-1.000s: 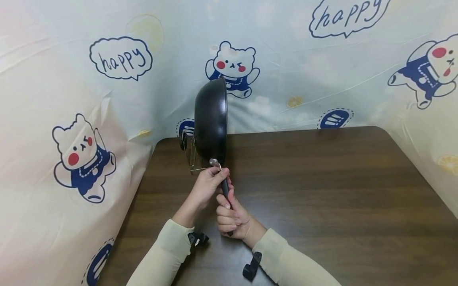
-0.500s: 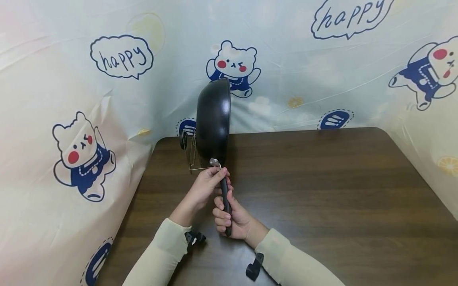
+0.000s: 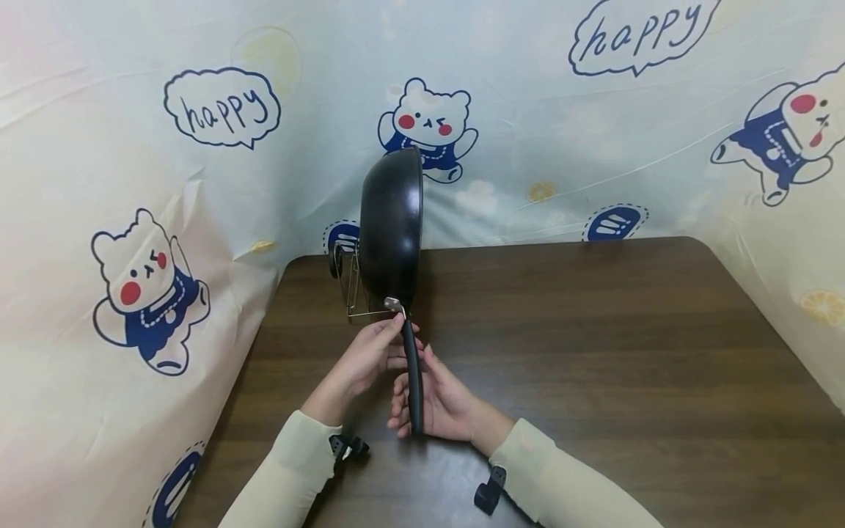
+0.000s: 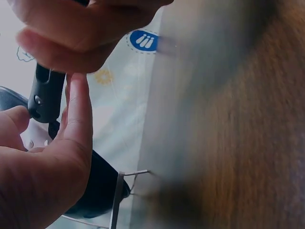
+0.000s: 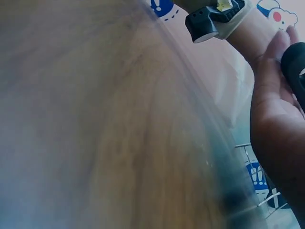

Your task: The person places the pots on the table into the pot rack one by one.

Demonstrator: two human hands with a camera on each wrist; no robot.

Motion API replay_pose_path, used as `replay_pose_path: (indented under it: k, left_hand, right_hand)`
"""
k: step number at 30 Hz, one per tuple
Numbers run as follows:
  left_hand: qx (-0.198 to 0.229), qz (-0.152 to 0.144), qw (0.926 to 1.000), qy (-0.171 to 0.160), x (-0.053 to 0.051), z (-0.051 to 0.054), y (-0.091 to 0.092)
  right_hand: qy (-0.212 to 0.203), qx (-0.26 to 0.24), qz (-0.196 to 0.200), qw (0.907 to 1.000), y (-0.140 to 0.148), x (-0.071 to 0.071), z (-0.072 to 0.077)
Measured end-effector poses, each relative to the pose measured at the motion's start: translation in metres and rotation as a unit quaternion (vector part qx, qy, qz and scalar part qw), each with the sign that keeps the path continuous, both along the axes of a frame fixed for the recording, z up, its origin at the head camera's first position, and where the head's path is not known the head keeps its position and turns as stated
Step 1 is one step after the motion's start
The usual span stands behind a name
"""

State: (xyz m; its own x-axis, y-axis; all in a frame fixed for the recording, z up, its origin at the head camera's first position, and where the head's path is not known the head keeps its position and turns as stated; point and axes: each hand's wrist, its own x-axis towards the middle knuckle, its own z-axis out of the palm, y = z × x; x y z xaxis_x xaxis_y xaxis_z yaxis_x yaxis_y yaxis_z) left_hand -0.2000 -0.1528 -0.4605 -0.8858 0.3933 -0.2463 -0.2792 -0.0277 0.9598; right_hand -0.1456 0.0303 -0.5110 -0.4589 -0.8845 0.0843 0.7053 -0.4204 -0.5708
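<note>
A black wok (image 3: 391,220) stands on edge against a wire rack (image 3: 354,286), its long handle (image 3: 414,385) pointing toward me in the head view. My left hand (image 3: 363,359) is at the neck of the handle. The left wrist view shows its thumb (image 4: 16,119) touching one side of the handle and its straight fingers (image 4: 78,109) beside the other. My right hand (image 3: 449,403) lies around the lower handle with loose, spread fingers, the palm beside it. In the right wrist view, the handle's end (image 5: 295,69) is next to the right hand (image 5: 276,100).
The brown wooden table (image 3: 594,367) extends to the right. A round black thing (image 3: 335,260) sits at the rack's left side. A printed cloth (image 3: 515,110) hangs behind the table and along both sides. Black wrist cameras (image 3: 490,490) stick out below the sleeves.
My right hand has loosened its grip, fingers spreading from the handle. The left thumb has slid off the handle's front as that hand relaxed. The wok has stayed nearly in place.
</note>
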Motion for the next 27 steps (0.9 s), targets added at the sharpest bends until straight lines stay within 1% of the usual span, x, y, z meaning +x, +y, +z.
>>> replay_pose_path:
  k: [3,6,10,12,16,21,23,27]
  left_hand:
    - [0.01,0.001,0.9999,-0.008,-0.002,-0.005,-0.004]
    - [0.016,0.009,0.9997,-0.017,-0.003,-0.007,-0.007]
    - [0.022,0.02,0.999,-0.032,-0.003,-0.006,-0.01]
    - [0.034,0.022,0.9983,-0.042,-0.003,-0.007,-0.013]
    - [0.069,0.019,0.9957,-0.059,-0.001,-0.008,-0.02]
    - [0.116,0.013,0.9902,-0.076,0.003,-0.01,-0.034]
    - [0.128,0.01,0.9889,-0.075,0.005,-0.009,-0.042]
    - [0.146,-0.008,0.9879,-0.052,0.009,-0.003,-0.06]
  right_hand:
    - [-0.019,0.031,0.007,0.9993,0.007,0.001,0.0]
    - [-0.034,0.061,0.008,0.9975,0.015,0.001,0.001]
    - [-0.056,0.111,-0.005,0.9923,0.025,0.001,0.002]
    - [-0.064,0.131,-0.01,0.9892,0.032,0.0,0.002]
    - [-0.059,0.169,-0.032,0.9832,0.05,-0.003,0.003]
    - [-0.061,0.188,-0.074,0.9774,0.082,-0.007,0.009]
    - [-0.054,0.19,-0.094,0.9758,0.097,-0.008,0.014]
    - [-0.037,0.183,-0.123,0.9748,0.128,-0.009,0.027]
